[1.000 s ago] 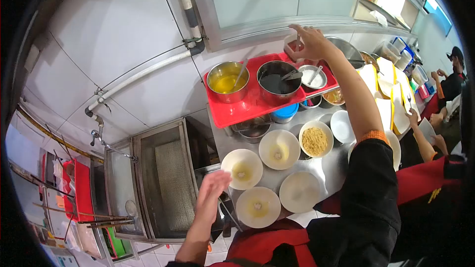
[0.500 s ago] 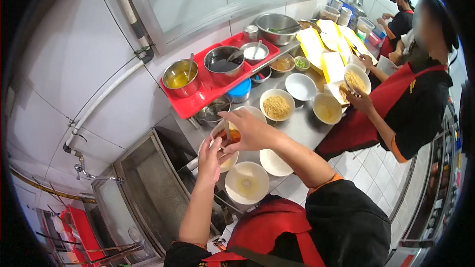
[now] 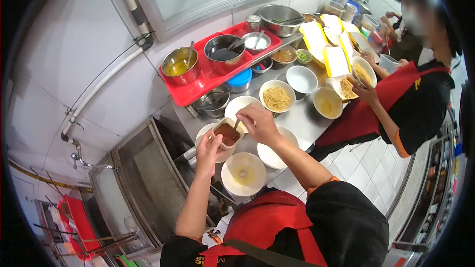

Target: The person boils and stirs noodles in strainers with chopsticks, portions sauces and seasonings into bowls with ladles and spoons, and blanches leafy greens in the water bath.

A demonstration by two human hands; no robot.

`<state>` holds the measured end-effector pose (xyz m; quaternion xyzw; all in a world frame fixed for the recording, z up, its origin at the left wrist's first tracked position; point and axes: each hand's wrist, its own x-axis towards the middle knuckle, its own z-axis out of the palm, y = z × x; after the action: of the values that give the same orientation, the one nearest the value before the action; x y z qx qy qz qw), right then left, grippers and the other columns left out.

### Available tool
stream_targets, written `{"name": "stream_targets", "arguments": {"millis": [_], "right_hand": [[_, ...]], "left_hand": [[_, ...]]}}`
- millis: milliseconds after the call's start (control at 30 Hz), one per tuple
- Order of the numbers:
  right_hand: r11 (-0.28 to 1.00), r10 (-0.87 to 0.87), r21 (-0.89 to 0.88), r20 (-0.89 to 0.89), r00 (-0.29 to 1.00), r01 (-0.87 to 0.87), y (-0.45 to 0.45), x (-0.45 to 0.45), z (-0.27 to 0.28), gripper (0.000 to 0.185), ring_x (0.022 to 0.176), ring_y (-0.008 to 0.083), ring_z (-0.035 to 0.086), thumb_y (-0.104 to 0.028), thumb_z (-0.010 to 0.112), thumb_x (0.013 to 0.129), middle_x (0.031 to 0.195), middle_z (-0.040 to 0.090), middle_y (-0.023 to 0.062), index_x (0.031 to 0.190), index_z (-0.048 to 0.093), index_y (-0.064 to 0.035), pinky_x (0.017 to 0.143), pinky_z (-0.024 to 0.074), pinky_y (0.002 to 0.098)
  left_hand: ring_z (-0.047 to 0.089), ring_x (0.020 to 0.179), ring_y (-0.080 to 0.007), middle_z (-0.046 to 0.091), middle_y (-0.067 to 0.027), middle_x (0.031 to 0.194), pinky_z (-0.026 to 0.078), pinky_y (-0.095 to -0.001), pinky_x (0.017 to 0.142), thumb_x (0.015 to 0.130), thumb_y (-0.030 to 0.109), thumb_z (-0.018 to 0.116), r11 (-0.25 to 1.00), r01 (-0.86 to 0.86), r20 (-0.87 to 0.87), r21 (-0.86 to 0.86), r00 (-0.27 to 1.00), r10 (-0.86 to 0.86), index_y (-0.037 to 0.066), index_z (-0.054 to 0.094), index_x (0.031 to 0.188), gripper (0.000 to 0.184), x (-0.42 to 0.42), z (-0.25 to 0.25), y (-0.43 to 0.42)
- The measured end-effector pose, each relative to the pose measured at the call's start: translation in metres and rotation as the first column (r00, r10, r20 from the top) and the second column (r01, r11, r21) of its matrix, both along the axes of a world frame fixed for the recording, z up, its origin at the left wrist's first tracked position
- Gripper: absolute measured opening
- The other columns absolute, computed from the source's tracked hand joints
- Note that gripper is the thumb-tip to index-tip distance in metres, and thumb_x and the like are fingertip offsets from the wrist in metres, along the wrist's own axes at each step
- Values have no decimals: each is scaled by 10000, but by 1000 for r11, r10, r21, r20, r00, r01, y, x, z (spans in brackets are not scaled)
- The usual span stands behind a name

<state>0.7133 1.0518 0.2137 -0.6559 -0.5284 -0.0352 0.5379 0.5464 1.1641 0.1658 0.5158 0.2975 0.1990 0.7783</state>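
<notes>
My left hand (image 3: 209, 152) is wrapped round the side of a small clear container (image 3: 228, 133) of reddish-brown sauce. My right hand (image 3: 258, 124) pinches the handle of a spoon (image 3: 236, 123) whose lower end is in the sauce. Just below the container is a white bowl (image 3: 243, 174) with a little yellowish liquid and a pale lump in it. Other white bowls stand around it, partly hidden by my hands and the container. Behind them sits a bowl of noodles (image 3: 276, 97).
A red tray (image 3: 205, 86) holds metal pots and a small bowl of white powder. A sink (image 3: 148, 183) lies left. To the right, a co-worker (image 3: 396, 104) holds a bowl of noodles over yellow-edged boxes (image 3: 339, 62). A blue-lidded tub (image 3: 240, 79) stands below the tray.
My right hand has brought the sauce container from the back of the tray to above the bowls. My left hand now holds it, and my right has moved to the spoon.
</notes>
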Motion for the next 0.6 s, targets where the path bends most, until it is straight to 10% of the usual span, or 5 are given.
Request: {"name": "stream_targets", "arguments": {"millis": [100, 267, 367, 433, 600], "right_hand": [[999, 31, 22, 109, 994, -34, 16, 19, -30, 75, 656, 292, 609, -84, 632, 836, 725, 607, 136, 864, 666, -24, 585, 469, 365], [956, -282, -248, -623, 729, 157, 21, 59, -65, 128, 605, 235, 608, -82, 588, 860, 673, 609, 130, 926, 676, -15, 582, 465, 342], [938, -317, -26, -461, 829, 345, 10, 65, -57, 103, 628, 243, 610, -72, 601, 859, 706, 612, 115, 905, 667, -8, 589, 473, 346], [981, -184, 96, 207, 961, 167, 7, 65, -71, 67, 667, 248, 609, -47, 623, 842, 757, 615, 113, 887, 656, -8, 599, 480, 353], [978, -50, 209, 238, 970, -1, 14, 29, -24, 142, 716, 281, 609, 38, 674, 761, 793, 612, 125, 891, 636, -5, 629, 491, 359]], "left_hand": [[607, 1005, -175, 588, -104, 1137, 556, -345, 781, 897, 261, 639, 999, -22, 1, 24, 1000, 22, 27, 422, 1338, 544, 18, -2, 7], [615, 987, -168, 601, -99, 1101, 565, -331, 752, 892, 272, 649, 998, -63, -24, 21, 998, 64, 45, 448, 1330, 533, 39, -7, 14], [612, 990, -168, 606, -92, 1096, 567, -336, 746, 887, 280, 654, 992, -119, -52, 45, 991, 121, 57, 455, 1331, 535, 38, -14, 18], [608, 1000, -169, 604, -86, 1108, 564, -345, 758, 885, 281, 655, 989, -142, -51, 28, 988, 143, 58, 457, 1331, 536, 35, -17, 21], [583, 1055, -172, 591, -73, 1163, 543, -366, 808, 884, 283, 654, 987, -158, -66, -16, 985, 157, 55, 461, 1326, 534, 15, -18, 20]]}}
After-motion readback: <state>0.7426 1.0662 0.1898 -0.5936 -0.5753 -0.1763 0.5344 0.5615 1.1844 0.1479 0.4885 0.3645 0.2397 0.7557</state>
